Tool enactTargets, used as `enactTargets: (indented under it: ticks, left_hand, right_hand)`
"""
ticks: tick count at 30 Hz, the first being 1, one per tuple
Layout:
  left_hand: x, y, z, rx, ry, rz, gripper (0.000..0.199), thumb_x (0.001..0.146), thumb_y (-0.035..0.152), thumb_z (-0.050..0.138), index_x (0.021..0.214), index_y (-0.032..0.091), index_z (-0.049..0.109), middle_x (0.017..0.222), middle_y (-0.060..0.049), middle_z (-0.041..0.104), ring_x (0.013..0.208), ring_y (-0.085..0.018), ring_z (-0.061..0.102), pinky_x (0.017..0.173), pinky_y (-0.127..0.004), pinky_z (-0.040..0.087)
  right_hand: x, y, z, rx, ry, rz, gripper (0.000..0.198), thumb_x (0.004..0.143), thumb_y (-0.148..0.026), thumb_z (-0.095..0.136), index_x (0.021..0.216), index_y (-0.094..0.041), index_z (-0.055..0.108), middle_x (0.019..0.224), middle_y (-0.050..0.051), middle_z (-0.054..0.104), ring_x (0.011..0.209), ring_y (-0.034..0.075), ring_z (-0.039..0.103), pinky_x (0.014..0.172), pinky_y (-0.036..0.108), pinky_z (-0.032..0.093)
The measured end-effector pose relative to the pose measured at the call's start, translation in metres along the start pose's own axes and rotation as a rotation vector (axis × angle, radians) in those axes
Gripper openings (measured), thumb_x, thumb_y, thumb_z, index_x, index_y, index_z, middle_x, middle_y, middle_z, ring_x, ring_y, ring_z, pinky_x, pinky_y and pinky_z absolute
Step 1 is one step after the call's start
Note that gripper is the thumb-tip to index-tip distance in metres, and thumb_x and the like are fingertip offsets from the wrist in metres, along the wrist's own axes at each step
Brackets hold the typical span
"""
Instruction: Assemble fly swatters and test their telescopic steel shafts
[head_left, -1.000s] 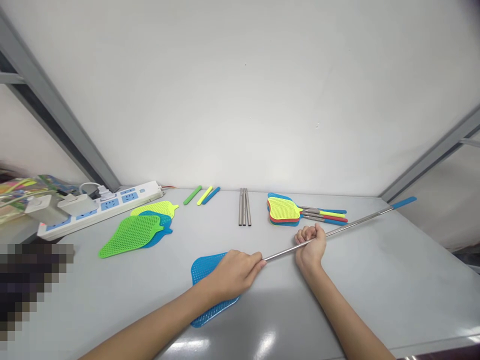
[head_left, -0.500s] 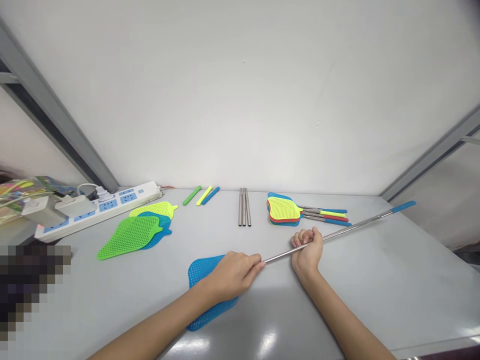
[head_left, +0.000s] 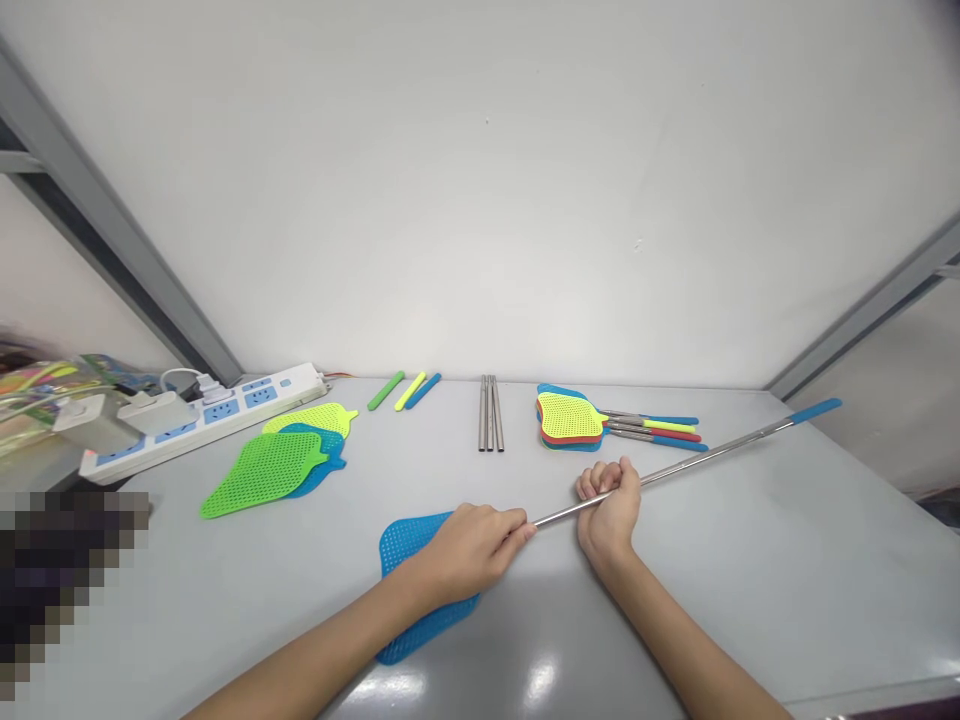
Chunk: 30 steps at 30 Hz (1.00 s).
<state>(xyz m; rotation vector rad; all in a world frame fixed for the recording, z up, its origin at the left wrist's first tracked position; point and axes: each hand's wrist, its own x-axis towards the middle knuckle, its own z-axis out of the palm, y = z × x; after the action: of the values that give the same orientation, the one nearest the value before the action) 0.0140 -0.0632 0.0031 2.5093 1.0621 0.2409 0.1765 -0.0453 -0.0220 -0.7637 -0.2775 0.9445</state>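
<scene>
A blue fly swatter (head_left: 420,537) with a long, extended metal rod lies slantwise across the table front. My left hand (head_left: 480,550) is closed around the rod's end beside the perforated head and covers part of that head. Farther along the rod, my right hand (head_left: 611,505) is turned palm up, its fingers curled round the metal. Beyond it the rod runs up to the right and ends in a blue handle grip (head_left: 817,411). How the rod joins the head is hidden under my left hand.
Loose swatter heads, green (head_left: 266,470), blue (head_left: 337,447) and yellow (head_left: 330,417), overlap at left. Behind them is a power strip (head_left: 277,395) with plugs. Coloured grips (head_left: 410,391) and metal rods (head_left: 491,415) lie near the wall. Several swatters are stacked under a yellow one (head_left: 570,415).
My right hand has shifted very slightly left along the rod. The blue grip end sits a little farther right and higher; my left hand keeps its hold.
</scene>
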Motion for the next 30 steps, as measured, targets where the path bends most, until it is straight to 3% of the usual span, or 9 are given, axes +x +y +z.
enactTargets:
  ticks: [30]
  left_hand:
    - [0.0023,0.0064,0.0023,0.067,0.004,-0.014,0.045,0.085,0.039,0.010,0.069,0.019,0.046,0.056,0.000,0.051,0.052,-0.012,0.046,0.049,-0.024,0.024]
  right_hand:
    - [-0.0084,0.0020,0.0046,-0.006,-0.004,0.037,0.038,0.076,-0.035,0.038,0.047,-0.017,0.022,0.040,-0.008,0.020,0.033,0.006,0.021,0.036,0.023,0.016]
